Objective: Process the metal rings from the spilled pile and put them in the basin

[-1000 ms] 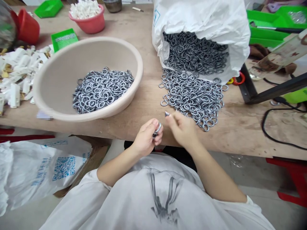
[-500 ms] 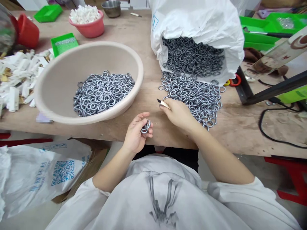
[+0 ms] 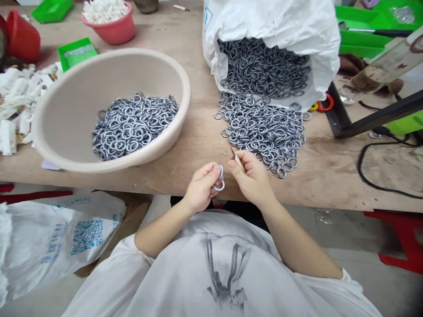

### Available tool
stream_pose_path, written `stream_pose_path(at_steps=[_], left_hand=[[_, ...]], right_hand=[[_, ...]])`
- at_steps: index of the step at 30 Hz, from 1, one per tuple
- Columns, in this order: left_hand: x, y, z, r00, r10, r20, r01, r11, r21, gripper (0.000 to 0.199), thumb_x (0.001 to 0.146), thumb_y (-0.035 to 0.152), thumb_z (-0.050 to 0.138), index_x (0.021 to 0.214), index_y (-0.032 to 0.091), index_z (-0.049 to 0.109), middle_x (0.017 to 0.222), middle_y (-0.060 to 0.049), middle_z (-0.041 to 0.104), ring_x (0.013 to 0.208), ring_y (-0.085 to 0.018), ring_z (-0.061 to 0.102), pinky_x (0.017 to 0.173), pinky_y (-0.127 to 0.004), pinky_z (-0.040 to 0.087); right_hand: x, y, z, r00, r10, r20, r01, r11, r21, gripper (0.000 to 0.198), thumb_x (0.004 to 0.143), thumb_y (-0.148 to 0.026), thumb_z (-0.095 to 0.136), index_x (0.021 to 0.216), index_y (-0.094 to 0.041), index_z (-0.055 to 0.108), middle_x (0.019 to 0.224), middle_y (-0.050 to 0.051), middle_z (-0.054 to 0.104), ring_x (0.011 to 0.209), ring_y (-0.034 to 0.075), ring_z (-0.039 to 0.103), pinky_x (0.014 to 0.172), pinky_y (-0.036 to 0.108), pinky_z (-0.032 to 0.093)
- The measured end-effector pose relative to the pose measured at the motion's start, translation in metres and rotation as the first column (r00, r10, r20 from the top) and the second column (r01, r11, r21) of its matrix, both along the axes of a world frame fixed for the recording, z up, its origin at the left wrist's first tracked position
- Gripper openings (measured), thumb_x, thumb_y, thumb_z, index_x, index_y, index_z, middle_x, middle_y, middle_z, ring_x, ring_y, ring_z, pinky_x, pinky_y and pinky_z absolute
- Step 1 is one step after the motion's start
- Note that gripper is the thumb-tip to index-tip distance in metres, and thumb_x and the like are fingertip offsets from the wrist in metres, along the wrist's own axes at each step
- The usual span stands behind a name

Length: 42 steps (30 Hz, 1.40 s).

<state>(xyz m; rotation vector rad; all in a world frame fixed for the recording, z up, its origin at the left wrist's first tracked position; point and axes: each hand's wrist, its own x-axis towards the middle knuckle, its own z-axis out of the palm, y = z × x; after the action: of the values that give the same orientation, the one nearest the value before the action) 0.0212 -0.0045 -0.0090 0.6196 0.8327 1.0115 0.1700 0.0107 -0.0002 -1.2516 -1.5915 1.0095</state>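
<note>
My left hand (image 3: pixel 201 187) is closed on a few grey metal rings (image 3: pixel 219 186), pinched between thumb and fingers near the table's front edge. Just right of it, my right hand (image 3: pixel 253 178) grips a small knife (image 3: pixel 238 160) with a pale handle and a dark, pointed tip that angles up and left. The hands are close together but apart. Behind my right hand lies a loose pile of grey rings (image 3: pixel 264 127), spilling from a white sack (image 3: pixel 271 22). To the left, a large beige basin (image 3: pixel 112 165) holds many more such rings.
White plastic pieces (image 3: pixel 20 97) are heaped at the far left. A pink bowl (image 3: pixel 112 33) and a green tray (image 3: pixel 76 53) stand behind the basin. At right are a black metal frame (image 3: pixel 380 114) and a black cable (image 3: pixel 361 167). A printed white sack (image 3: pixel 66 237) lies below the table.
My right hand has moved from the ring pile toward me, its knife turned more upright. My left hand has shifted right, and its rings now stick out toward the knife. The view has tilted slightly.
</note>
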Motion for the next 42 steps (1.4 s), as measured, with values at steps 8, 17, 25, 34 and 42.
stream_pose_path(at_steps=[8, 17, 25, 34, 42], left_hand=[[0.002, 0.0, 0.004, 0.996, -0.019, 0.086, 0.022, 0.999, -0.031, 0.052, 0.069, 0.055, 0.083, 0.073, 0.018, 0.047, 0.053, 0.008, 0.039, 0.041, -0.003, 0.027, 0.035, -0.012, 0.019], [-0.019, 0.003, 0.0, 0.985, -0.11, 0.13, 0.122, 0.988, -0.094, 0.049, 0.068, 0.048, 0.087, 0.072, 0.017, 0.049, 0.053, 0.007, 0.042, 0.04, -0.003, 0.028, 0.034, -0.012, 0.024], [-0.029, -0.011, 0.006, 0.967, -0.163, 0.196, 0.172, 0.985, -0.033, 0.042, 0.082, 0.044, 0.077, 0.065, 0.013, 0.054, 0.059, 0.004, 0.043, 0.044, -0.003, 0.035, 0.036, -0.014, 0.036], [-0.043, 0.002, 0.005, 0.953, 0.081, 0.293, -0.035, 0.987, -0.158, 0.007, 0.077, 0.015, 0.068, 0.082, 0.011, 0.068, 0.073, -0.001, 0.061, 0.054, -0.007, 0.057, 0.051, -0.021, 0.06], [-0.037, 0.014, 0.012, 0.922, 0.223, 0.316, -0.087, 0.916, -0.392, 0.021, 0.093, 0.015, 0.044, 0.083, 0.012, 0.063, 0.084, -0.008, 0.071, 0.067, -0.016, 0.072, 0.049, -0.023, 0.061]], right_hand=[[0.009, -0.015, 0.01, 0.929, 0.092, 0.36, -0.192, 0.948, 0.255, 0.044, 0.1, -0.049, 0.049, 0.067, -0.02, 0.049, 0.06, -0.003, 0.05, 0.055, 0.01, 0.044, 0.055, 0.026, 0.027], [0.002, -0.003, 0.011, 0.895, 0.184, 0.406, -0.284, 0.937, 0.202, 0.048, 0.1, -0.052, 0.046, 0.064, -0.02, 0.049, 0.059, -0.002, 0.052, 0.054, 0.01, 0.045, 0.056, 0.026, 0.026], [-0.007, 0.086, 0.019, 0.532, -0.092, 0.842, 0.031, 0.996, 0.089, 0.037, 0.096, -0.052, 0.053, 0.102, -0.018, 0.068, 0.095, 0.011, 0.075, 0.08, 0.024, 0.067, 0.064, 0.029, 0.035], [-0.025, 0.116, 0.017, 0.306, -0.036, 0.951, -0.037, 0.998, 0.049, 0.035, 0.099, -0.031, 0.048, 0.117, -0.009, 0.068, 0.116, 0.023, 0.073, 0.101, 0.032, 0.071, 0.077, 0.036, 0.05], [-0.01, 0.105, 0.015, 0.434, 0.011, 0.901, -0.102, 0.994, 0.037, 0.03, 0.098, -0.036, 0.049, 0.105, -0.016, 0.07, 0.102, 0.016, 0.075, 0.09, 0.028, 0.068, 0.071, 0.032, 0.04]])
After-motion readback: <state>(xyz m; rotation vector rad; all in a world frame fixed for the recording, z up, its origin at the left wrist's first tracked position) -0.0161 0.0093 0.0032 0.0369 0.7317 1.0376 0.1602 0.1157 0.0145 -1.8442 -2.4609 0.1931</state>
